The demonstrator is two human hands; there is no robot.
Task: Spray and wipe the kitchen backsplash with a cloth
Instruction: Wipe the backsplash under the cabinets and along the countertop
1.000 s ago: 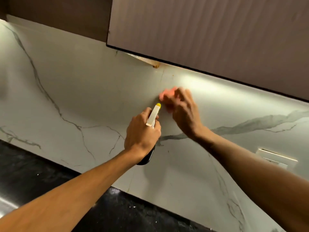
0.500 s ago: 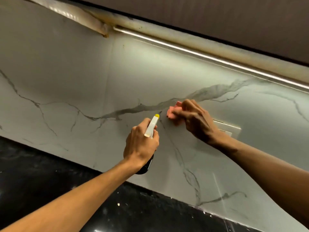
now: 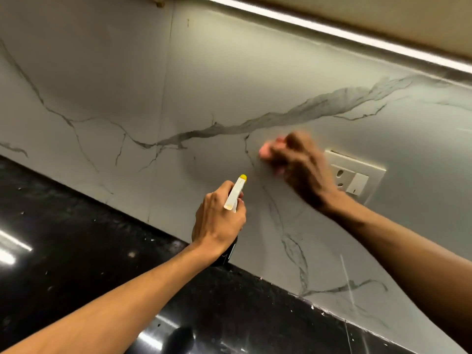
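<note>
The white marble backsplash [image 3: 178,72] with grey veins fills the upper view. My right hand [image 3: 298,169] holds a pink cloth [image 3: 267,152] against the backsplash, just left of a wall socket; the hand is blurred by motion and covers most of the cloth. My left hand [image 3: 219,221] grips a spray bottle [image 3: 235,191] with a white head and yellow nozzle tip, its dark body poking out below the fist. The nozzle points up toward the wall, below and left of the cloth.
A white socket and switch plate [image 3: 357,177] sits on the wall right beside my right hand. A black speckled countertop [image 3: 76,238] runs along the bottom. A lit strip [image 3: 332,29] under the upper cabinet crosses the top.
The view has dropped lower and the countertop shows more. My right hand with the cloth has slid down and sideways along the wall beside the socket. The left hand keeps its hold on the bottle.
</note>
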